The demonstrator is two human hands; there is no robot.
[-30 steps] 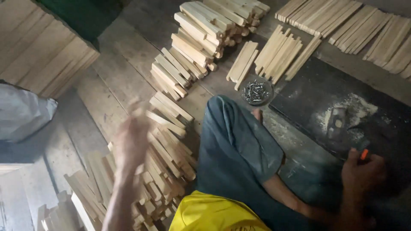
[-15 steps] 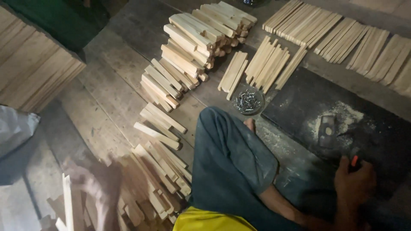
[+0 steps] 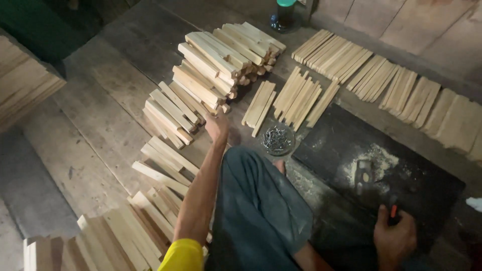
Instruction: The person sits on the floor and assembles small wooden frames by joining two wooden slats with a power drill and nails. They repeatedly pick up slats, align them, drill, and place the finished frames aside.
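Over wood strips [image 3: 193,93], left hand [image 3: 217,126] outstretched, grip unclear, right hand [image 3: 395,237] clenching hammer [image 3: 374,188]

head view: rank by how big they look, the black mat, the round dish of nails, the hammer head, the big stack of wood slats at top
1. black mat
2. stack of wood slats, though it lies farther from the camera, so this order is unsure
3. dish of nails
4. hammer head, only slightly smaller than the dish

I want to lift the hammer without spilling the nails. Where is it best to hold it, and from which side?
Probably grip the hammer by its handle end, where the right hand already rests, coming from the near side. The head lies on the far end, in sawdust; the nails sit apart, to the left.
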